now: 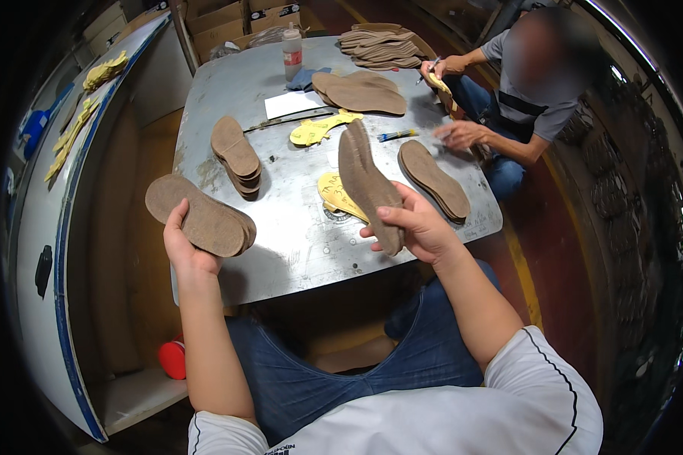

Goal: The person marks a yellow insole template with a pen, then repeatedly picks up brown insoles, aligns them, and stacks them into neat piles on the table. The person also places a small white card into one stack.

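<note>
My left hand (pixel 186 246) grips a stack of brown insoles (pixel 205 220), thumb on top, held over the table's near left edge. In my right hand (pixel 421 227) a second bunch of brown insoles (pixel 364 182) is pinched and tilted up on edge. Behind it, partly hidden, lies a yellow sole-shaped template (pixel 340 193) with handwriting. To the left a small insole pile (pixel 235 148) rests on the metal table (pixel 296 265). On the right another insole stack (pixel 435 182) lies close to my right hand. A yellow cut-out template (pixel 319 129) is farther back.
A co-worker (pixel 524 98) sits at the right, holding a pen and a yellow piece. Toward the back are larger insole piles (pixel 379 45), white paper (pixel 292 105), a bottle (pixel 292 54) and a marker (pixel 397 136). A shelf unit (pixel 91 152) stands left.
</note>
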A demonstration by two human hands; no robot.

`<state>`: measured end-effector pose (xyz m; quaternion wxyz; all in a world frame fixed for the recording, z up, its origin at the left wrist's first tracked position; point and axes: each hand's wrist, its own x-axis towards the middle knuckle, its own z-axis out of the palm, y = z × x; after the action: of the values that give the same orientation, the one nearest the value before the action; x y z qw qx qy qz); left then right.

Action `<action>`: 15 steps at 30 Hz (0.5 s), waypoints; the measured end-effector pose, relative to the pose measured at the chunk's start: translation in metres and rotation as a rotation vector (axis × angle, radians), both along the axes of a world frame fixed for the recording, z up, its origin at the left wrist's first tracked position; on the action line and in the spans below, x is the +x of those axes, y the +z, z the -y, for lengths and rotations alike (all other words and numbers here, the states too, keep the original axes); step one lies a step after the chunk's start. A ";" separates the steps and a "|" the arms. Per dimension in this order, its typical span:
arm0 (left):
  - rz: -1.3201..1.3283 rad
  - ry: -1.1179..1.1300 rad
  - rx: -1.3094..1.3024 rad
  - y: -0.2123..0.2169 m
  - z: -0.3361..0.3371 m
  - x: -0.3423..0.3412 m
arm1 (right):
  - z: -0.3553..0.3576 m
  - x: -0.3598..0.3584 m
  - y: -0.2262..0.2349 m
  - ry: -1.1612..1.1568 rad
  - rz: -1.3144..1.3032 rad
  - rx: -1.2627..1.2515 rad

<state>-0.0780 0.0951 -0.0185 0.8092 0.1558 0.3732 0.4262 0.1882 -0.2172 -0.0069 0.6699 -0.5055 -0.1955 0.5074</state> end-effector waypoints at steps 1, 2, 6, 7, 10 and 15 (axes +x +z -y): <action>-0.009 0.004 0.004 0.000 0.000 -0.001 | -0.003 -0.004 -0.003 0.006 0.057 -0.029; -0.009 0.008 0.012 0.000 0.000 -0.002 | -0.006 -0.008 -0.006 0.003 0.116 -0.076; -0.010 -0.015 0.020 -0.002 -0.001 -0.004 | -0.017 -0.036 -0.023 0.028 0.719 -0.109; -0.019 -0.014 0.021 -0.002 -0.002 -0.005 | -0.019 -0.046 -0.027 0.021 0.871 -0.107; -0.024 -0.029 0.027 -0.004 -0.003 -0.007 | -0.025 -0.079 -0.036 0.038 1.212 -0.134; -0.010 -0.036 0.042 -0.005 -0.002 -0.005 | -0.034 -0.109 -0.048 0.254 1.493 -0.334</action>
<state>-0.0827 0.0971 -0.0238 0.8116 0.1815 0.3652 0.4184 0.0797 -0.1832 -0.0544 0.2124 -0.7815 -0.5726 0.1280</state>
